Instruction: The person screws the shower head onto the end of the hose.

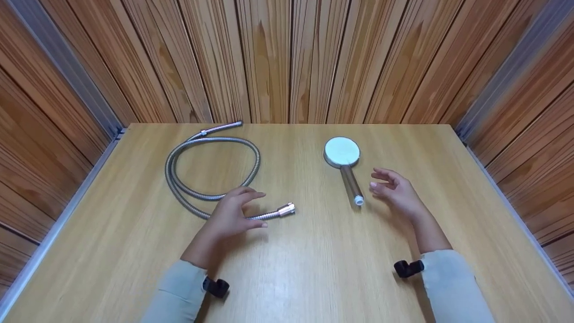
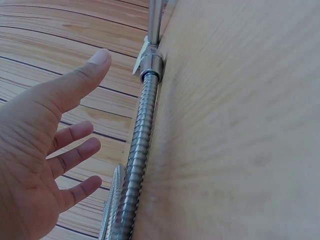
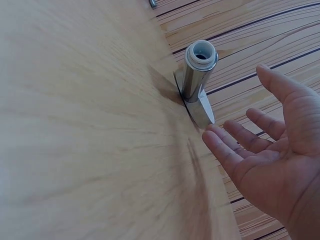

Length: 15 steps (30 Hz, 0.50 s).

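A coiled metal shower hose (image 1: 258, 157) lies on the left of the table, its chrome end fitting (image 1: 286, 209) pointing right. Over the hose near that fitting hovers my left hand (image 1: 231, 215), thumb and fingers spread apart around nothing. In the left wrist view the ribbed hose (image 2: 140, 135) runs alongside the fingers, apart from them. A round shower head (image 1: 342, 151) lies face up right of centre, its handle (image 1: 352, 183) angled toward me. Just right of the handle, my right hand (image 1: 399, 193) holds nothing, fingers loosely bent. The handle's threaded end (image 3: 202, 51) shows in the right wrist view.
The wooden table (image 1: 309, 269) ends at a plank-patterned wall (image 1: 269, 58) behind it. Similar panels with metal rails stand at both sides. The hose's other end (image 1: 228, 126) reaches close to the table's back edge. A black wrist device (image 1: 216, 287) sits at each sleeve.
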Each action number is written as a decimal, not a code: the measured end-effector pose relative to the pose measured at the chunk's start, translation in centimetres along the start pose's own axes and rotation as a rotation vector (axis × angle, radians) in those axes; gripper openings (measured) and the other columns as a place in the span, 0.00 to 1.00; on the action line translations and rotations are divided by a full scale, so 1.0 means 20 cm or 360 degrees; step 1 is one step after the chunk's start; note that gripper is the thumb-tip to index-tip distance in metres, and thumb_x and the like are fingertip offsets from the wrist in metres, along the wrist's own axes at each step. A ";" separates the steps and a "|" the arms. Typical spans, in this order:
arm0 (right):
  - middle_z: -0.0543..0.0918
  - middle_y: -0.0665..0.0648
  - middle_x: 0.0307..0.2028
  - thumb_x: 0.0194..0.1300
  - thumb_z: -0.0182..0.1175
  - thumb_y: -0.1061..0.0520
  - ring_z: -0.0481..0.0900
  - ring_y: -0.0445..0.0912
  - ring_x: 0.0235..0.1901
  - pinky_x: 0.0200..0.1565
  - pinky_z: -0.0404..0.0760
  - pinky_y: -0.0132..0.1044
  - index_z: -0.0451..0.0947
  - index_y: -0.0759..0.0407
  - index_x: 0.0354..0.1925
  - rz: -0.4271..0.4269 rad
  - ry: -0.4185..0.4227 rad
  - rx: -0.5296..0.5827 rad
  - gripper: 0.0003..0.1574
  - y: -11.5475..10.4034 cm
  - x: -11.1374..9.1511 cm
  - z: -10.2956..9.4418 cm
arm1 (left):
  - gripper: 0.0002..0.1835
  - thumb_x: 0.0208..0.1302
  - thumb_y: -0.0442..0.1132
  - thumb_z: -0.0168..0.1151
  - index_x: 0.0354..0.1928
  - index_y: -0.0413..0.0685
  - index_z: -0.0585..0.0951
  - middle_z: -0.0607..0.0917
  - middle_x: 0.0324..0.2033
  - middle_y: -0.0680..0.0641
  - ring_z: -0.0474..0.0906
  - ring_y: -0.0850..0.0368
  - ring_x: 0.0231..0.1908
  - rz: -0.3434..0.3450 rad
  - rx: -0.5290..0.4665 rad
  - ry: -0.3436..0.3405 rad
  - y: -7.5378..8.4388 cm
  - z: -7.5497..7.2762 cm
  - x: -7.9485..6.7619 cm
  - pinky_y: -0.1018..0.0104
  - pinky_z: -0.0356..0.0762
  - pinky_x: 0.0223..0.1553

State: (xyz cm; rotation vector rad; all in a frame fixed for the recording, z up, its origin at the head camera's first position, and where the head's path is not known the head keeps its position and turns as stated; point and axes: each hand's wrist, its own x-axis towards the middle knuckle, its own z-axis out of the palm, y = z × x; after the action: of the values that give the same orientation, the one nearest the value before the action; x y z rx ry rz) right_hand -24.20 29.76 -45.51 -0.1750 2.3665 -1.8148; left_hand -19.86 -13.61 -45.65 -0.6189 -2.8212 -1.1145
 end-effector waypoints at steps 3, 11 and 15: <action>0.64 0.68 0.67 0.67 0.63 0.49 0.72 0.59 0.60 0.57 0.73 0.45 0.54 0.67 0.72 0.0028 -0.0006 0.0068 0.46 0.01 0.02 0.01 | 0.34 0.44 0.47 0.81 0.58 0.53 0.81 0.77 0.54 0.51 0.73 0.52 0.55 0.0004 -0.0056 -0.0052 0.00 0.02 0.03 0.55 0.73 0.56; 0.62 0.70 0.66 0.67 0.63 0.51 0.73 0.58 0.58 0.56 0.76 0.42 0.51 0.68 0.72 0.0102 -0.0022 0.0266 0.48 0.03 0.06 0.04 | 0.33 0.44 0.44 0.81 0.55 0.47 0.83 0.79 0.50 0.51 0.76 0.50 0.51 0.0050 -0.0229 -0.0229 -0.01 0.07 0.10 0.55 0.74 0.55; 0.62 0.70 0.66 0.67 0.63 0.51 0.76 0.54 0.56 0.56 0.76 0.41 0.51 0.69 0.72 0.0140 -0.0048 0.0322 0.48 0.04 0.08 0.06 | 0.32 0.44 0.43 0.81 0.56 0.48 0.82 0.79 0.49 0.51 0.76 0.51 0.49 0.0017 -0.0269 -0.0290 0.00 0.10 0.13 0.57 0.75 0.52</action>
State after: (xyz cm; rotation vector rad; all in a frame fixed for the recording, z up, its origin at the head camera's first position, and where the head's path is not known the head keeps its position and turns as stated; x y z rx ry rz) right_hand -25.58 28.56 -46.57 -0.0718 2.1182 -1.9784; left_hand -22.03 -11.44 -46.60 -0.7854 -2.8874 -1.3720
